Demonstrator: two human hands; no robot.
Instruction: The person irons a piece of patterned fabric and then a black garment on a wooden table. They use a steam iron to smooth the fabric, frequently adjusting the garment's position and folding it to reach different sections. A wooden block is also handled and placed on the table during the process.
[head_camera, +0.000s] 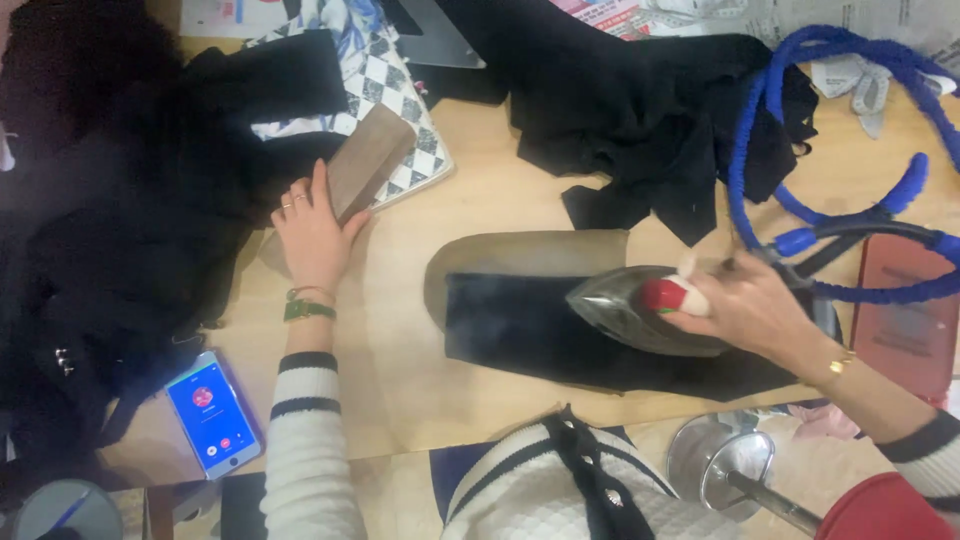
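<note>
Shiny metal on the iron (640, 315) at centre right, glossy red plastic at its handle. Under it, matt black cloth (520, 325). Bare wooden block (368, 160) at upper left, smooth-grained. The surface (400, 370) looks like pale, matt wood. Blue hose (790, 215) at upper right, rough woven cover. Phone (212, 414), glossy screen.

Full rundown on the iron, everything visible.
The steam iron has a shiny grey metal body with a pointed nose aimed left, and a red and white handle. The right hand grips that handle. It rests soleplate down on black fabric laid over a tan pressing pad. A blue-wrapped hose loops away behind it. Faint steam hangs by the nose.
</note>
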